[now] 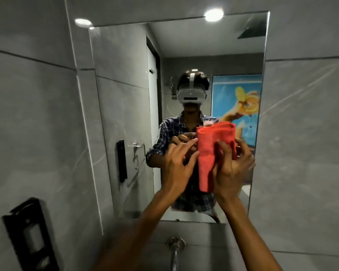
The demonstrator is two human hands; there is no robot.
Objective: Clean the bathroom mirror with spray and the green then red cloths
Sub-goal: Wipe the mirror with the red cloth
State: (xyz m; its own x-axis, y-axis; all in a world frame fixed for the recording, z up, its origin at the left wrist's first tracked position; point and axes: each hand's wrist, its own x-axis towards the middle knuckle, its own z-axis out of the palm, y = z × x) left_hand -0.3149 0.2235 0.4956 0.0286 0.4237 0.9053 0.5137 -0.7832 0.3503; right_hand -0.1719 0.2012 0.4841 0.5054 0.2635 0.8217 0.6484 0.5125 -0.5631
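The bathroom mirror [125,94] hangs on the grey tiled wall straight ahead. A folded red cloth [207,159] is held up in front of its lower right part. My right hand [231,169] grips the cloth from the right, fingers wrapped over its edge. My left hand [178,165] sits just left of it, fingertips touching the cloth's left edge, fingers spread. The glass reflects a person in a checked shirt wearing a headset. No green cloth or spray bottle is in view.
A black dispenser [30,235] is mounted on the left wall, low down. A metal tap [175,249] sticks out of the wall below the mirror. Grey tiles surround the mirror on both sides. The reflection shows a door, a towel rail and a colourful poster.
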